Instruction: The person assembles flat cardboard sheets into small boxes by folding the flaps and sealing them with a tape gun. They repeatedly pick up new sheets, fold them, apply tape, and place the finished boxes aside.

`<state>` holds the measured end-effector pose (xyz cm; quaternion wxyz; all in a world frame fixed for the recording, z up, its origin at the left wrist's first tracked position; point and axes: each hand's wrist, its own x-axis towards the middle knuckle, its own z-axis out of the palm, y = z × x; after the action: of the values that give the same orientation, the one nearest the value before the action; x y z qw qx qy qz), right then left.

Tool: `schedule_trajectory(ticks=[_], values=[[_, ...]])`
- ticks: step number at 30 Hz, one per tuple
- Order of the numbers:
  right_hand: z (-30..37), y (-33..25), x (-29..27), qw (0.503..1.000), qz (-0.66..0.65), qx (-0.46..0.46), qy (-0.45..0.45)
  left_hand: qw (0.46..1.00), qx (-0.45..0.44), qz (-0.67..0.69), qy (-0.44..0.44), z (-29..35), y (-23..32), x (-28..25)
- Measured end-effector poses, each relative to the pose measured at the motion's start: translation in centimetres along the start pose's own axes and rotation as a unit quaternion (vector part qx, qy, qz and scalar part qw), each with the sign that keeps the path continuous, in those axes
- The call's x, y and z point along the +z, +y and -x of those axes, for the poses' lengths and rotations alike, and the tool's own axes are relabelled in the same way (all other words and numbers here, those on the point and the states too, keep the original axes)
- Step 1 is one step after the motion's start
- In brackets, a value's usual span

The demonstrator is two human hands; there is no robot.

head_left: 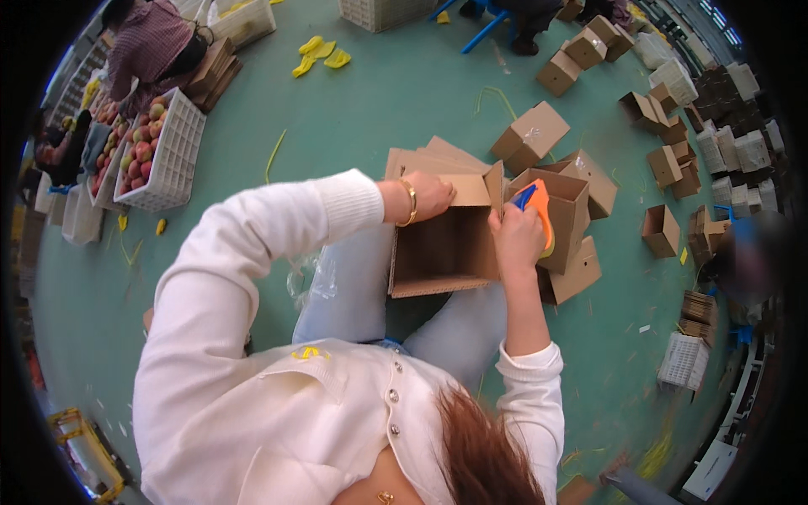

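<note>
Left hand point(432, 198) gripping the far flap point(468, 190) of the open carton point(450, 252). Right hand point(518, 240) closed around orange-and-blue tape dispenser point(544, 210), at carton's right edge.

From the wearer's head, one wide fisheye view faces steeply down, the white sweater point(328, 412) nearest the lens, left hand point(427, 196) and right hand point(517, 241) at an open carton point(442, 288) farther off, and the green floor point(370, 93) spreading beyond toward its curved right edge.

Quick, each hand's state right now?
Left hand: touching a brown cardboard box flap; grip unclear.
Right hand: closed, holding an orange-and-blue tape dispenser.
</note>
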<state>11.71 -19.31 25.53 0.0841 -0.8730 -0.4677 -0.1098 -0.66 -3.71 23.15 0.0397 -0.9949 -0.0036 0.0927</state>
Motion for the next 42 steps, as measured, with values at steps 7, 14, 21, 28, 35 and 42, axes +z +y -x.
schedule_trajectory(ticks=[7, 14, 21, 28, 35, 42], values=[[0.0, 0.8, 0.1, 0.999, -0.017, 0.037, -0.009, 0.996, 0.013, 0.088, 0.002, 4.0, 8.1, -5.5], [0.0, 0.5, 0.4, 1.0, -0.01, 0.001, 0.006, 0.99, 0.113, -0.023, 0.081, 3.2, 6.6, -3.4], [1.4, 1.4, 0.7, 0.999, -0.041, 0.008, 0.024, 0.991, -0.031, -0.045, 0.122, 1.3, 3.8, -5.0], [0.4, 0.9, 0.6, 0.999, -0.035, 0.023, 0.024, 0.992, -0.096, 0.061, 0.056, -0.1, 2.1, -4.4], [0.5, -1.8, 2.4, 0.998, 0.017, 0.036, 0.054, 0.995, -0.029, 0.085, 0.047, -0.6, 1.2, -0.5], [1.4, -5.5, 2.2, 0.991, 0.123, 0.034, 0.033, 0.963, -0.032, 0.23, -0.135, 0.4, -0.3, -5.6]])
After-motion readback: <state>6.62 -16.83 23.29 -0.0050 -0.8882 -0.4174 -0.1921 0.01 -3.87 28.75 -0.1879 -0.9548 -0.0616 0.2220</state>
